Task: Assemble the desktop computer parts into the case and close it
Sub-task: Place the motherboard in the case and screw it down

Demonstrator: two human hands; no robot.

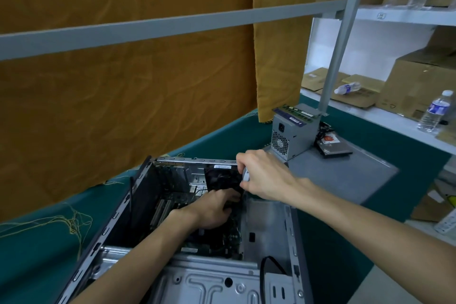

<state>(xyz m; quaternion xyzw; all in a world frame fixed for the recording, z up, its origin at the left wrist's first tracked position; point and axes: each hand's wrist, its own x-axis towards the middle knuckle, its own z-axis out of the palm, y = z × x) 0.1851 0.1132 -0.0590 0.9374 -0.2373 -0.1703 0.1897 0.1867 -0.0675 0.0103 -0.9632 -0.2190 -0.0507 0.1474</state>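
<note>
Your left hand [212,210] deep in open case [271,224], fingers curled on fan [222,177]. Right hand [264,175] grips screwdriver [246,176] at rear rim. Power supply [291,136], drive [333,148] outside, behind case. Early stage.

Your left hand [214,207] and right hand [265,175] are both bare: no gloves, rings, watch or wristband at either wrist. Behind each hand your forearm runs back uncovered all the way to the lower edge of the view, with no sleeve or cuff showing. Knuckles and tendon lines stand out across the back of your right hand. Your nails are hidden.
</note>
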